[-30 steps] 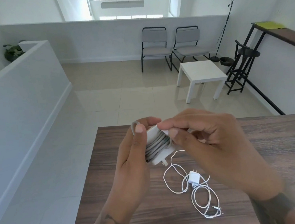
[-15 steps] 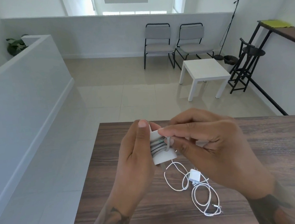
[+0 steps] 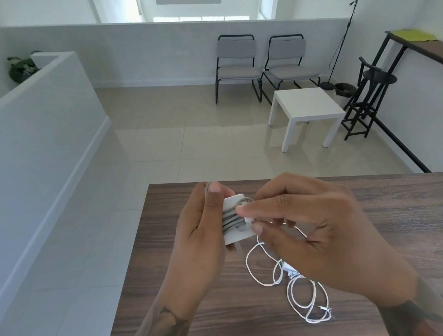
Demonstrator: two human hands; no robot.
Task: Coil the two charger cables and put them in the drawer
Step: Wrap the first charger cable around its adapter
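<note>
My left hand (image 3: 201, 227) grips a white square charger brick (image 3: 236, 237) above the dark wooden table (image 3: 403, 206). A grey cable (image 3: 231, 218) is wound in several turns around the brick. My right hand (image 3: 312, 229) pinches the white end of that cable against the brick's right side. Below my hands a second charger lies loose on the table: a thin white cable (image 3: 303, 298) in uncoiled loops, its small white plug (image 3: 289, 268) partly hidden by my right hand. No drawer is in view.
The table's left edge drops to a tiled floor. Beyond the far edge stand a white side table (image 3: 305, 108), two grey chairs (image 3: 235, 60), a black stool (image 3: 368, 95) and a tall desk at the right wall.
The right hand has brought the cable's end down onto the brick's right side and now pinches it there. The brick sits a little more upright. The loose white charger has not moved.
</note>
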